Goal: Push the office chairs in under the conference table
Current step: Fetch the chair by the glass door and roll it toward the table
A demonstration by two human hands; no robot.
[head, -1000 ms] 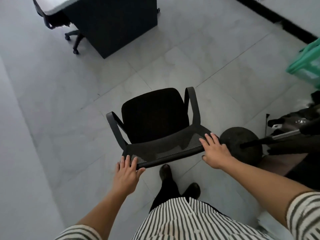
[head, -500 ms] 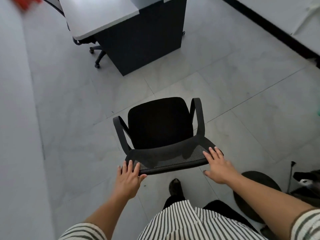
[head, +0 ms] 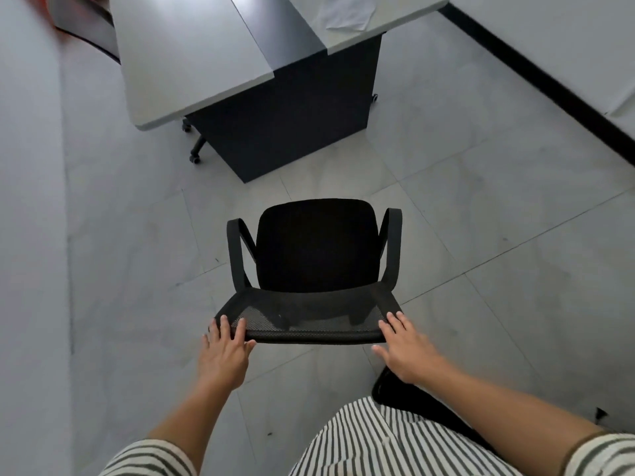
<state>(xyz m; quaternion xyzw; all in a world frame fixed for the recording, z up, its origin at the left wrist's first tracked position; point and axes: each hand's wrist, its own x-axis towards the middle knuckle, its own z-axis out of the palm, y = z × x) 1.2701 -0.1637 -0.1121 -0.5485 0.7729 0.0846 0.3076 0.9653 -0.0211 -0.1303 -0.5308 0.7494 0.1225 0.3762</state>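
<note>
A black office chair point(head: 316, 249) with a mesh back and two armrests stands on the tiled floor right in front of me, its seat facing the conference table point(head: 192, 56). My left hand point(head: 225, 355) lies over the left end of the backrest's top edge, fingers on the mesh and thumb behind the edge. In the same way, my right hand point(head: 405, 352) holds the right end. The grey table top rests on a dark panel base point(head: 285, 121), about a chair's length beyond the seat.
The castors of another chair point(head: 196, 149) show under the table's left side. A sheet of paper point(head: 347, 12) lies on the table. There is a grey wall point(head: 31, 235) on the left and a black baseboard point(head: 536, 77) on the right. A black round object point(head: 412, 400) sits by my right leg.
The chair has rolled forward toward the table with both hands on its back, and it has turned to face the table squarely. The table fills more of the view.
</note>
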